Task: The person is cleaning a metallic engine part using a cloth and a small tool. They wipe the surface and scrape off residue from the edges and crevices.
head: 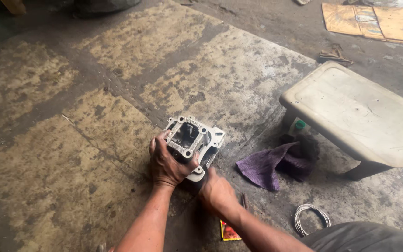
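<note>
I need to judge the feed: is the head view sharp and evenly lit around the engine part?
Head view: even, dim daylight, no glare; metal engine part and left hand fairly sharp; right hand slightly blurred; upper left corner dark.

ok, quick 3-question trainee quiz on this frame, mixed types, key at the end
1. True or false: the left hand grips the metal engine part on the floor.
2. What lies right of the part? A) purple rag B) hammer C) bucket
3. Fill in: a coil of white ___ lies near the person's knee.

Key
1. True; the right hand is at the part's lower edge.
2. A, the purple rag, beside the stool.
3. Wire.
</note>
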